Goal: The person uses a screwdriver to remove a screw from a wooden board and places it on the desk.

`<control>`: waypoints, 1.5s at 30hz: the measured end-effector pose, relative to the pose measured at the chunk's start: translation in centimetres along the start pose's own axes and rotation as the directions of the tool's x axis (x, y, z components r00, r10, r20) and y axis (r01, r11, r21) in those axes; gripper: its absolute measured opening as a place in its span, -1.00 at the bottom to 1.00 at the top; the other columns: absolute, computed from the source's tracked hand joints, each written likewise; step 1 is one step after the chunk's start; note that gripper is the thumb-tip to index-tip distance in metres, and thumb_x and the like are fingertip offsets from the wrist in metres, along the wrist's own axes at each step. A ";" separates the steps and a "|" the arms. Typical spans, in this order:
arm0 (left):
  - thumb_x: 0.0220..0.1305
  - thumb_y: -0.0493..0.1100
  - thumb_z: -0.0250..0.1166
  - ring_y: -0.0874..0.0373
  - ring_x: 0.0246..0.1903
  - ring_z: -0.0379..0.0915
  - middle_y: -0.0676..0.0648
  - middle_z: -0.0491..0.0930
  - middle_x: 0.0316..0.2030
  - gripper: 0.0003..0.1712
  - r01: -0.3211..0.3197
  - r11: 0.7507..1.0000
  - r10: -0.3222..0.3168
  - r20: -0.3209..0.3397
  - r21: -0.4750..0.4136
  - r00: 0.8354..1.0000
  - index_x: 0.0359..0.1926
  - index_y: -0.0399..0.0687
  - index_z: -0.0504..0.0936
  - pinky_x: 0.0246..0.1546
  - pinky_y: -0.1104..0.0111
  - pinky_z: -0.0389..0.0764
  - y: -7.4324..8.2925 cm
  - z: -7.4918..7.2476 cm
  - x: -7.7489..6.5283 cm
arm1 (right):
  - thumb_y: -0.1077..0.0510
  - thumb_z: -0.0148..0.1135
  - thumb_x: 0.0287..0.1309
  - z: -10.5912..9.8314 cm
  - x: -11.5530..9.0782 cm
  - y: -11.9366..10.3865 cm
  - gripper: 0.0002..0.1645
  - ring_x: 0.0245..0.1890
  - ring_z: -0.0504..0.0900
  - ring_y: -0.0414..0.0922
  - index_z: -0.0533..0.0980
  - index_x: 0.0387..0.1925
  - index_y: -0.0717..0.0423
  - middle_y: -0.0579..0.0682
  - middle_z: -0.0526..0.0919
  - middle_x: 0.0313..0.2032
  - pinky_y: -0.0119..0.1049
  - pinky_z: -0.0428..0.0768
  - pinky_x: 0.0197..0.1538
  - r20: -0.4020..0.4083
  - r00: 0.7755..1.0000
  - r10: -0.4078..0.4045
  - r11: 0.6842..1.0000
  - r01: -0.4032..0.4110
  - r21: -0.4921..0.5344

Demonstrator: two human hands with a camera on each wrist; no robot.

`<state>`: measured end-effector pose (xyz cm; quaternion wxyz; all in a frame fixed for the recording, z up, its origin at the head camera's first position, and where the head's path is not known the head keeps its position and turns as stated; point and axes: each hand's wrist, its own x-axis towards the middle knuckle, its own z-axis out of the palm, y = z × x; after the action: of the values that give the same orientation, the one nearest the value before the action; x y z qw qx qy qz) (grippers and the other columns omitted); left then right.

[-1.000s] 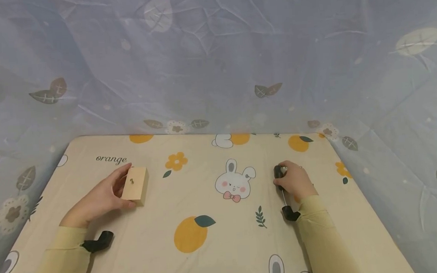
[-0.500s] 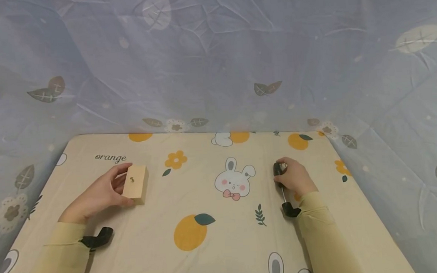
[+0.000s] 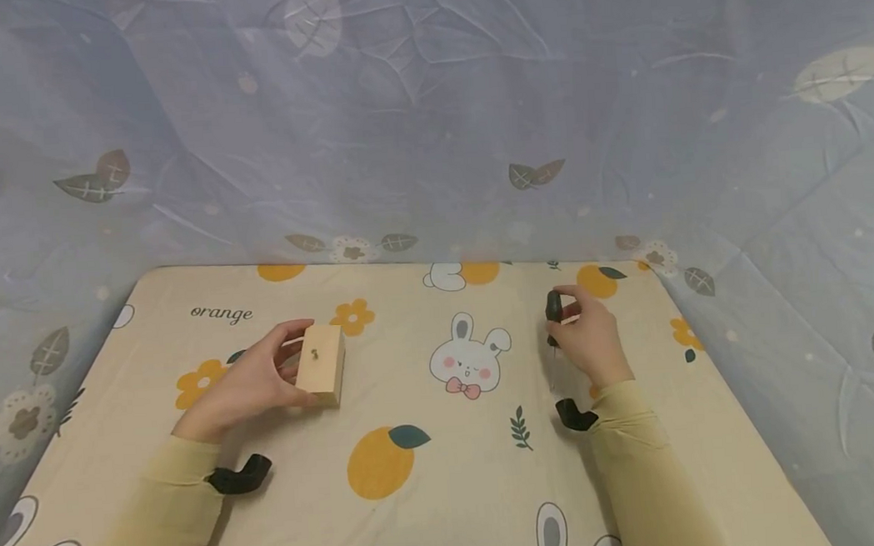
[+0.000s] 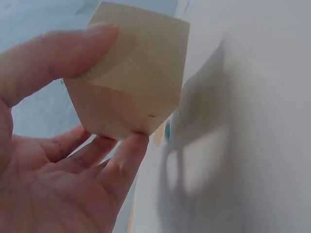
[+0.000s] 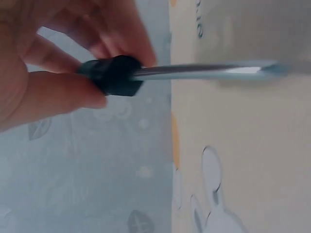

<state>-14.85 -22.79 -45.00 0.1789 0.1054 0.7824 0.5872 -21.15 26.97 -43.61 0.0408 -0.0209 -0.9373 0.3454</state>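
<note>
On the left of the head view, my left hand (image 3: 252,380) grips a pale wooden block (image 3: 321,364), thumb on the near end and fingers on the far end. A small metal piece like a screw (image 3: 315,355) stands up from its top face. In the left wrist view, the block (image 4: 131,63) casts a shadow on the cloth beside it. At the right, my right hand (image 3: 591,339) pinches a screwdriver by its dark handle (image 3: 553,306) between thumb and fingers. The bare metal shaft (image 5: 204,71) shows in the right wrist view, blurred towards its tip.
A cream cloth (image 3: 465,488) printed with rabbits, oranges and flowers covers the table. Grey-blue leaf-patterned curtains (image 3: 429,140) rise behind it and at both sides. Black wrist mounts (image 3: 242,474) stick out from both yellow sleeves.
My left hand has moved right with the wooden block. My right hand has lifted the screwdriver and shifted slightly towards the far edge of the table.
</note>
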 end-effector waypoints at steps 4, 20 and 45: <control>-0.01 -0.40 0.66 -0.39 0.59 0.21 -0.29 0.05 0.68 0.39 -0.002 1.000 0.002 0.007 0.003 1.000 0.71 -0.14 -0.03 0.30 0.31 0.70 0.5 1.8 1.0 | 0.19 0.41 0.33 0.3 -0.1 -1.3 -0.25 -0.14 0.75 0.11 0.43 0.50 -0.11 0.21 0.70 0.01 -0.33 0.71 -0.30 -0.101 0.995 -0.023 0.998 0.030 0.063; -0.10 -0.43 0.69 -0.25 0.61 0.23 -0.25 0.24 0.60 0.37 -0.038 0.999 0.038 0.017 0.008 0.999 0.66 -0.16 0.08 0.54 -0.01 0.50 1.6 8.9 3.9 | 0.56 0.44 0.11 2.2 -1.7 -8.3 -0.24 -0.21 0.67 -0.14 0.55 0.33 0.10 0.14 0.69 -0.06 -0.54 0.77 -0.21 -0.404 0.875 -0.267 0.767 0.447 0.461; -0.14 -0.44 0.71 -0.17 0.57 0.34 -0.17 0.25 0.60 0.36 -0.004 1.000 0.004 -0.040 -0.007 0.999 0.65 -0.12 0.15 0.45 0.07 0.60 2.5 14.8 5.2 | 0.62 0.41 0.09 6.5 -6.2 -12.9 -0.33 -0.16 0.72 -0.16 0.49 0.25 0.35 0.31 0.65 -0.05 -0.34 0.87 -0.06 -0.309 0.763 -0.568 0.511 0.621 0.594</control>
<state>-13.71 -7.08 -47.07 0.1625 0.0945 0.7834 0.5924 -15.73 12.56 -40.58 0.1963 0.3041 -0.6965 0.6196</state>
